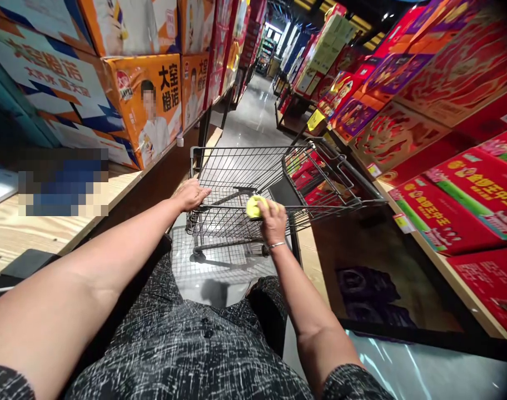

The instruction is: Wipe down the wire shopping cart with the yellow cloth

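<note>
A wire shopping cart stands in front of me in a store aisle, its basket empty. My left hand rests on the cart's near left rim, fingers curled over the wire. My right hand presses a yellow cloth against the cart's handle bar, fingers closed over it. A thin bracelet circles my right wrist.
Orange and white cartons are stacked on a wooden shelf at the left. Red gift boxes line slanted shelves at the right. A glossy grey floor runs down the aisle ahead, with more stacked boxes far off.
</note>
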`<state>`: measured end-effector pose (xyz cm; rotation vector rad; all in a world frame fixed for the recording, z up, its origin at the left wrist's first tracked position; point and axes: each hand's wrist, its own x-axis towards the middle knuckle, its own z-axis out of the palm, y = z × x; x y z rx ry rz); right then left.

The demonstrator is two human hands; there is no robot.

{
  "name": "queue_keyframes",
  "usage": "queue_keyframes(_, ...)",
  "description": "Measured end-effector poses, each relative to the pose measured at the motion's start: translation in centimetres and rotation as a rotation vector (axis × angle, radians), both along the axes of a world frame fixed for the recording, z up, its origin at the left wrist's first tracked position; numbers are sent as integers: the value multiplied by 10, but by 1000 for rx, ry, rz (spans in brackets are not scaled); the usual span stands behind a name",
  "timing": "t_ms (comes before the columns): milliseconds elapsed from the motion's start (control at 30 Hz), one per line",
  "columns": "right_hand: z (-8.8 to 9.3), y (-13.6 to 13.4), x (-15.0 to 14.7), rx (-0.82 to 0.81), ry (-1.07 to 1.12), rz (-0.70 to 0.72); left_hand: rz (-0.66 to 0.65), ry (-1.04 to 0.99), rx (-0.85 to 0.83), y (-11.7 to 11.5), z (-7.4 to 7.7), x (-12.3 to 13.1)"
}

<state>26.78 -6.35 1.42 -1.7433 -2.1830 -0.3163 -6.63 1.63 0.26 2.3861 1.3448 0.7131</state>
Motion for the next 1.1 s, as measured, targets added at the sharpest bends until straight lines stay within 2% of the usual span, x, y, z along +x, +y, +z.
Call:
queue_keyframes(67,1,4,39,74,50,-196,-3,42,-8,2,0,1)
queue_keyframes(133,-2,5,57,139,101,-357,-19,51,-8,2,1,3)
queue_keyframes(167,-5,4,55,158,121,-411,-27,41,-5,2,2,4)
queue_keyframes(233,-18,0,32,155,145,-447,-33,21,1,1,3,7)
queue_keyframes(333,-43,-11,-33,56,151,-302,-23,7,-12,-1,5,8)
queue_keyframes(433,-65,-21,-97,-104,117,38,-35,2,-23,-2,9,8)
queue_keyframes(500,-77,-24,-125,-176,86,254,-53,-7,-19,-2,10,7)
queue_keyframes(567,-90,-24,-139,-231,48,403,-64,-18,-11,-1,10,7)
queue_keyframes(633,-105,-24,-143,-294,8,489,-65,-25,-8,-1,9,6)
queue_keyframes(767,-138,-26,-136,-381,-32,549,-37,-54,0,0,4,5)
queue_keyframes(867,-152,-27,-129,-428,-49,568,-21,-67,12,2,1,5)
queue_keyframes(967,-147,-26,-116,-453,-61,534,-38,-47,4,5,0,3)
queue_keyframes(1033,-133,-25,-102,-459,-69,504,-58,-16,-5,7,0,0)
queue_keyframes(1100,-110,-23,-84,-433,-63,463,-80,27,-11,10,2,-3)
